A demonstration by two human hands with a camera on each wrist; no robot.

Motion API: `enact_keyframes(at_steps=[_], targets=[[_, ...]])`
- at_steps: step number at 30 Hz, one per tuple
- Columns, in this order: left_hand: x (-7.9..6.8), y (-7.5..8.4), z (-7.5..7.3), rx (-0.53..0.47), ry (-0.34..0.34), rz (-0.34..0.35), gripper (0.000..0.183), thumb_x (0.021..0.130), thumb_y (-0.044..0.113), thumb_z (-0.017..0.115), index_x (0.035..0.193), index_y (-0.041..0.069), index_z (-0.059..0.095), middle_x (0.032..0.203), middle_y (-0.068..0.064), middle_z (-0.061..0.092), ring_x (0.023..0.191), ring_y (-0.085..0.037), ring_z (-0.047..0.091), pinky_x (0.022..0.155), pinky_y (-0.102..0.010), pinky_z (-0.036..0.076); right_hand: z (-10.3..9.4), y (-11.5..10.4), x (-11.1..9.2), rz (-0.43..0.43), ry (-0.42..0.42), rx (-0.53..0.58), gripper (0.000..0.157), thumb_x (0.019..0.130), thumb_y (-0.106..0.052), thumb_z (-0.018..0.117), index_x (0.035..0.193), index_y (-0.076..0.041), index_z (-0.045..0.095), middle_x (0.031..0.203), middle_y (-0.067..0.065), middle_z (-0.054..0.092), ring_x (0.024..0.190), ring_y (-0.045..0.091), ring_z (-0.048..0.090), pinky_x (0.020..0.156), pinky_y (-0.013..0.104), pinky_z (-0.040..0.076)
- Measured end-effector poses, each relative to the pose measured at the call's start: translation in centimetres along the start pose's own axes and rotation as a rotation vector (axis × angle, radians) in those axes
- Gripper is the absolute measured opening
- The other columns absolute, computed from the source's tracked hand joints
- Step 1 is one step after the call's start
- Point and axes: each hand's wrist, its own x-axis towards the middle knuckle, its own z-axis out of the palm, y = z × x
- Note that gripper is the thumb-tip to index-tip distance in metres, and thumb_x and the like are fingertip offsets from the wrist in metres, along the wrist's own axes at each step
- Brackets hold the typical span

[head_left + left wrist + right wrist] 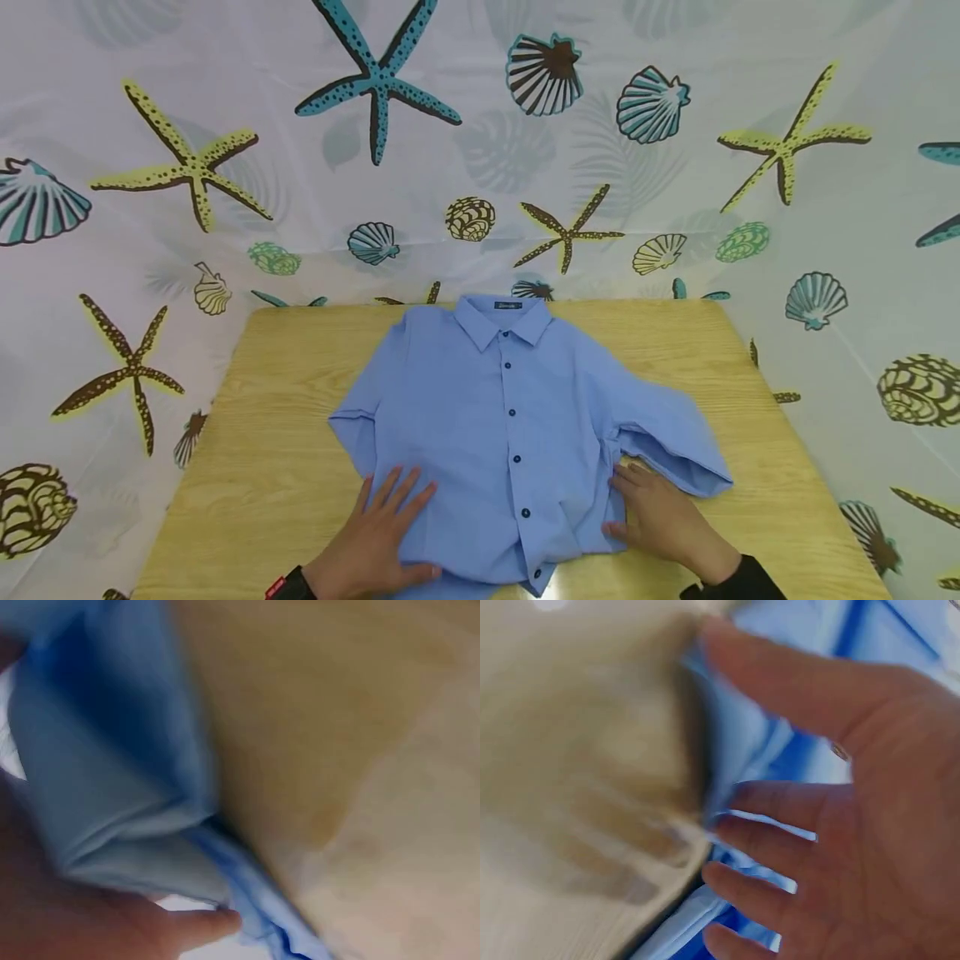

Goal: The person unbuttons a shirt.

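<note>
A light blue button-up shirt point(457, 400) lies front side up, its collar point(483, 325) at the far edge and dark buttons down the middle. My left hand point(375, 537) rests on the lower left of the shirt with fingers spread. At the lower right side edge, my right hand point(663, 517) touches the cloth, thumb apart from the fingers. The right-hand sleeve point(667, 425) sticks out sideways, while the other sleeve point(356, 417) lies close along the body. Bunched cloth shows beside the fingers in the right wrist view; the left wrist view is blurred.
The shirt lies on a wood-grain table point(277, 400). A white curtain point(420, 183) printed with shells and starfish hangs behind the table and along both sides.
</note>
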Motion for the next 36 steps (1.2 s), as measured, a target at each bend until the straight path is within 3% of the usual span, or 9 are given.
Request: enact_keyframes(at_steps=[5,10,14,22,25,28,31,33,36], targets=[[3.7,-0.1,-1.3,0.001,0.053,0.035,0.062,0.09,0.062,0.042,0.133,0.018,0.049,0.141,-0.012,0.039,0.132,-0.036,0.021,0.101,-0.064,0.014,0.9,-1.0,2.6,-0.027,0.052,-0.06,0.076,0.075,-0.047,0.071,0.131,-0.001,0.047,0.138,0.021,0.039,0.127,0.039,0.031,0.098,0.057,0.032],[5.9,-1.7,0.0,0.051,-0.09,-0.069,0.081,0.08,0.07,0.049,0.141,0.017,0.038,0.146,-0.015,0.028,0.131,-0.042,0.017,0.098,-0.066,0.02,2.2,-2.0,4.7,-0.087,0.089,-0.192,0.092,0.068,-0.064,0.066,0.137,-0.009,0.042,0.146,0.017,0.027,0.134,0.035,0.016,0.102,0.058,0.022],[6.1,-2.9,0.4,0.096,-0.117,-0.162,0.093,0.073,0.077,0.049,0.144,0.019,0.031,0.149,-0.017,0.02,0.132,-0.045,0.011,0.095,-0.07,0.02,2.2,-2.5,4.5,-0.108,0.184,-0.179,0.097,0.066,-0.073,0.063,0.137,-0.01,0.042,0.144,0.016,0.031,0.132,0.034,0.021,0.1,0.058,0.025],[5.5,-3.3,0.0,0.106,-0.096,-0.171,0.102,0.066,0.079,0.056,0.144,0.019,0.029,0.15,-0.017,0.017,0.132,-0.046,0.008,0.093,-0.071,0.02,3.0,-2.0,1.7,-0.02,0.004,-0.135,0.095,0.074,-0.078,0.046,0.139,-0.009,0.039,0.146,0.011,0.03,0.132,0.031,0.024,0.102,0.059,0.022],[4.5,-3.0,0.2,0.117,-0.093,-0.153,0.102,0.064,0.081,0.055,0.144,0.022,0.03,0.15,-0.016,0.018,0.131,-0.048,0.01,0.092,-0.072,0.022,2.1,-1.6,1.4,-0.002,0.058,-0.131,0.087,0.074,-0.076,0.05,0.131,-0.011,0.05,0.141,0.01,0.039,0.127,0.032,0.033,0.097,0.061,0.029],[3.9,-2.5,0.4,0.119,-0.068,-0.124,0.097,0.068,0.082,0.049,0.143,0.024,0.032,0.149,-0.014,0.021,0.131,-0.047,0.011,0.094,-0.071,0.02,0.6,-1.0,2.2,-0.004,0.219,-0.107,0.075,0.075,-0.067,0.059,0.126,-0.014,0.055,0.136,0.012,0.044,0.121,0.035,0.038,0.087,0.062,0.035],[3.8,-1.9,0.5,0.105,-0.053,-0.062,0.091,0.072,0.082,0.043,0.144,0.027,0.03,0.15,-0.011,0.02,0.133,-0.044,0.008,0.096,-0.071,0.016,-0.5,0.1,4.0,-0.023,0.34,-0.114,0.076,0.073,-0.062,0.064,0.133,-0.019,0.048,0.142,0.013,0.036,0.125,0.039,0.031,0.086,0.067,0.033],[3.9,-1.6,0.5,0.077,-0.06,-0.013,0.09,0.073,0.081,0.044,0.144,0.028,0.028,0.151,-0.009,0.018,0.133,-0.043,0.006,0.095,-0.072,0.013,-0.4,0.9,5.5,-0.067,0.315,-0.132,0.085,0.073,-0.066,0.062,0.141,-0.022,0.037,0.148,0.013,0.025,0.131,0.041,0.02,0.09,0.071,0.027],[3.8,-1.5,0.8,0.039,-0.098,0.032,0.093,0.071,0.08,0.048,0.146,0.028,0.025,0.152,-0.008,0.013,0.133,-0.043,0.003,0.093,-0.075,0.012,0.8,1.4,7.7,-0.131,0.176,-0.143,0.095,0.071,-0.077,0.053,0.146,-0.025,0.025,0.151,0.013,0.015,0.134,0.04,0.009,0.091,0.075,0.019]])
